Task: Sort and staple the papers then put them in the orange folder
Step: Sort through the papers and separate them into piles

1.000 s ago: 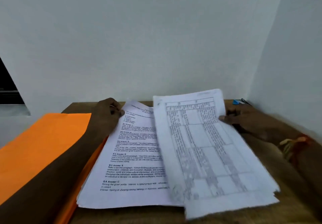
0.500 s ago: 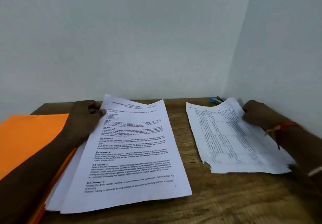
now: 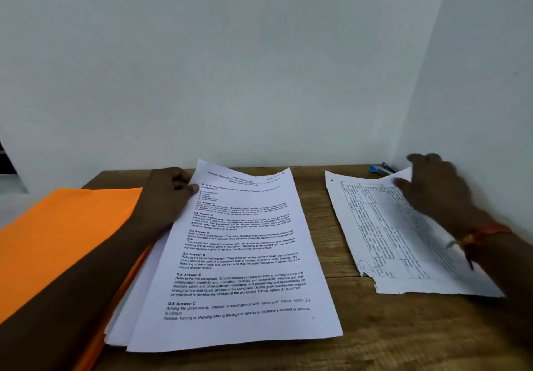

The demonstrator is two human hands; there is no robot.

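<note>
A stack of printed text pages (image 3: 239, 255) lies in the middle of the wooden desk (image 3: 346, 344), its left edge overlapping the orange folder (image 3: 66, 240). My left hand (image 3: 170, 191) grips the stack's top-left corner, thumb on the top page. To the right, a separate sheet printed with a table (image 3: 386, 240), torn along its lower edge, lies flat on the desk. My right hand (image 3: 432, 189) is blurred and hovers over this sheet's far corner with fingers spread, holding nothing. A blue stapler (image 3: 378, 168) sits in the back corner just beyond it.
White walls close the desk off at the back and on the right, meeting in a corner near the stapler. Bare wood shows between the two paper piles and along the front edge. A red thread band (image 3: 487, 230) circles my right wrist.
My right hand carried the table sheet off the stack, laid it on the desk to the right, then let go and lifted. My left hand kept its hold on the stack.
</note>
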